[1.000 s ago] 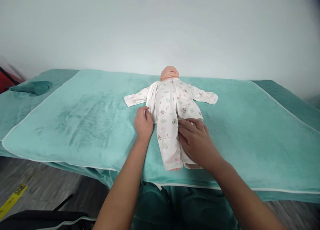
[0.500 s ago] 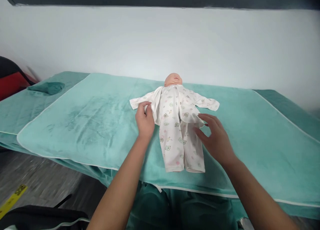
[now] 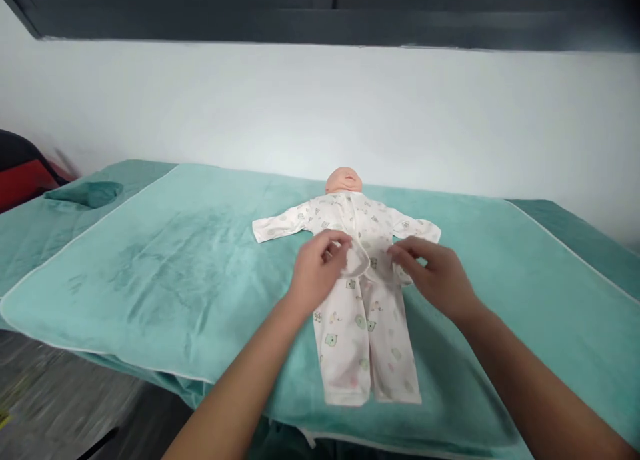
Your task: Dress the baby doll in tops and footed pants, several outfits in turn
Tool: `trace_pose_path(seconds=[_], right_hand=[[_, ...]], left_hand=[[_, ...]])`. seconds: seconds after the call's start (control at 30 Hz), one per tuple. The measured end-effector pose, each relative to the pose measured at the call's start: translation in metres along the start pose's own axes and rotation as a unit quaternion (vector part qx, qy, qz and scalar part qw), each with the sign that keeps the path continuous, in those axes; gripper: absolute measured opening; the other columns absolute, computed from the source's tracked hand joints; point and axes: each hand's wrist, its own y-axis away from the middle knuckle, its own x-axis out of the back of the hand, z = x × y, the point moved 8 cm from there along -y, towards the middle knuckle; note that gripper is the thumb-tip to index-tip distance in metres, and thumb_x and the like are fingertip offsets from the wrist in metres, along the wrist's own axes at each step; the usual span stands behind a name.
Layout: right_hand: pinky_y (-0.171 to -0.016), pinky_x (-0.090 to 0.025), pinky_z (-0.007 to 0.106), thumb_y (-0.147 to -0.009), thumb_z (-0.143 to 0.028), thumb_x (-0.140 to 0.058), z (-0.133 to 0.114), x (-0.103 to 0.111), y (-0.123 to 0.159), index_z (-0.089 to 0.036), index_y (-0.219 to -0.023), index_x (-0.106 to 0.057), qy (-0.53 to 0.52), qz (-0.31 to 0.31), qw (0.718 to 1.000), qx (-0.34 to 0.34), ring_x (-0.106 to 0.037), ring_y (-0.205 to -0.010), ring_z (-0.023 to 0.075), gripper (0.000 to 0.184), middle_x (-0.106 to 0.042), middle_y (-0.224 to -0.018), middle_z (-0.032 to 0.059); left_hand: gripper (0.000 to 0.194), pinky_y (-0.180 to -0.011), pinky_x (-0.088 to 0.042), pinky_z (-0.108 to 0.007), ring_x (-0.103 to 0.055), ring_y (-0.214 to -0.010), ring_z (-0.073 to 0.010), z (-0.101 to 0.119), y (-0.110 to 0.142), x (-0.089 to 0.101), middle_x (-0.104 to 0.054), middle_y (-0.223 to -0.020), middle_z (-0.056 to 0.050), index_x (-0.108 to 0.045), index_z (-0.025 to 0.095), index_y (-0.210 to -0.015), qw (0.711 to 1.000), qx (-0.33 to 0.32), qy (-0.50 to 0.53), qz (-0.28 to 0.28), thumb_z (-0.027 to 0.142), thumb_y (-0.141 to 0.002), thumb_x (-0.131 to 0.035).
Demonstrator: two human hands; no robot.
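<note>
Above the teal blanket [image 3: 220, 260], the left hand [image 3: 317, 267] pinches the baby doll's [image 3: 343, 180] printed top [image 3: 373, 215] (likely soft, light; take the hem [image 3: 358, 274]); the right hand's [image 3: 437, 277] grip I can't tell.

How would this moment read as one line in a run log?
Left hand: pinching flap of outfit; right hand: at outfit's opposite side; doll: face up, head above outfit; sheet: under doll

Soft light brightens the wall [image 3: 320, 107], while the floor [image 3: 75, 387] at lower left is dim and blurred.
</note>
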Motion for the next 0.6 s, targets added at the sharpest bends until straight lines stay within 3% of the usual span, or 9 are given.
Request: trace_pose_path(seconds=[0.07,0.13,0.27,0.33,0.43,0.53,0.6], right_hand=[[-0.064,-0.044,0.030,-0.093,-0.038,-0.054,0.003,0.004,-0.038,-0.021,-0.077,-0.062,0.006,0.064,0.997,-0.040,-0.058,-0.069,0.0177,0.025,-0.067,-0.079,0.0030],[-0.070,-0.044,0.032,-0.090,-0.033,-0.054,0.001,-0.007,-0.082,-0.020,-0.084,-0.063,0.030,0.081,0.995,-0.053,-0.060,-0.078,0.0206,0.017,-0.069,-0.088,0.0060],[-0.067,-0.039,0.032,-0.090,-0.039,-0.056,0.011,-0.050,-0.145,-0.018,-0.081,-0.059,0.131,-0.016,0.984,-0.116,-0.058,-0.074,0.0222,0.023,-0.066,-0.084,0.0103],[-0.063,-0.036,0.031,-0.089,-0.034,-0.055,0.017,-0.061,-0.152,-0.019,-0.075,-0.057,0.150,-0.042,0.981,-0.119,-0.054,-0.068,0.0201,0.020,-0.064,-0.076,0.0083],[-0.061,-0.034,0.030,-0.082,-0.023,-0.054,0.024,-0.057,-0.147,-0.020,-0.064,-0.056,0.092,-0.007,0.989,-0.112,-0.047,-0.061,0.0164,0.019,-0.058,-0.064,0.0033],[-0.061,-0.038,0.029,-0.079,-0.026,-0.055,0.032,-0.049,-0.141,-0.018,-0.067,-0.063,-0.070,0.059,0.987,-0.131,-0.048,-0.062,0.0148,0.016,-0.057,-0.063,0.0007],[-0.062,-0.041,0.029,-0.077,-0.031,-0.060,0.038,-0.051,-0.140,-0.017,-0.075,-0.068,-0.204,0.088,0.963,-0.155,-0.050,-0.063,0.0144,0.017,-0.059,-0.067,0.0002]], left_hand=[[0.018,-0.070,-0.052,-0.028,-0.064,-0.072,-0.0148,-0.011,-0.035,0.014,-0.072,-0.093,-0.003,-0.069,0.023,-0.100,0.996,0.038,-0.001,0.078,0.022,-0.089,-0.055],[0.020,-0.078,-0.053,-0.031,-0.066,-0.080,-0.0169,-0.019,-0.074,0.016,-0.073,-0.098,-0.005,-0.071,0.020,-0.101,0.992,0.049,-0.038,0.110,0.018,-0.086,-0.057],[0.015,-0.067,-0.050,-0.031,-0.061,-0.063,-0.0176,-0.045,-0.127,-0.008,-0.071,-0.074,-0.005,-0.072,0.017,-0.081,0.990,0.099,-0.099,0.022,0.015,-0.080,-0.057],[0.014,-0.059,-0.046,-0.030,-0.057,-0.054,-0.0161,-0.055,-0.134,-0.016,-0.067,-0.065,-0.002,-0.071,0.019,-0.078,0.990,0.110,-0.092,-0.007,0.016,-0.079,-0.057],[0.011,-0.057,-0.045,-0.029,-0.055,-0.054,-0.0153,-0.057,-0.136,-0.016,-0.066,-0.064,0.000,-0.068,0.021,-0.075,0.993,0.089,-0.074,0.022,0.018,-0.080,-0.059],[0.011,-0.069,-0.048,-0.029,-0.060,-0.068,-0.0160,-0.048,-0.139,-0.014,-0.070,-0.075,-0.001,-0.067,0.020,-0.073,0.996,0.053,-0.058,0.047,0.017,-0.082,-0.062],[0.008,-0.072,-0.049,-0.029,-0.062,-0.073,-0.0157,-0.045,-0.141,-0.015,-0.070,-0.079,-0.002,-0.068,0.019,-0.076,0.997,0.061,-0.005,0.052,0.017,-0.082,-0.063]])
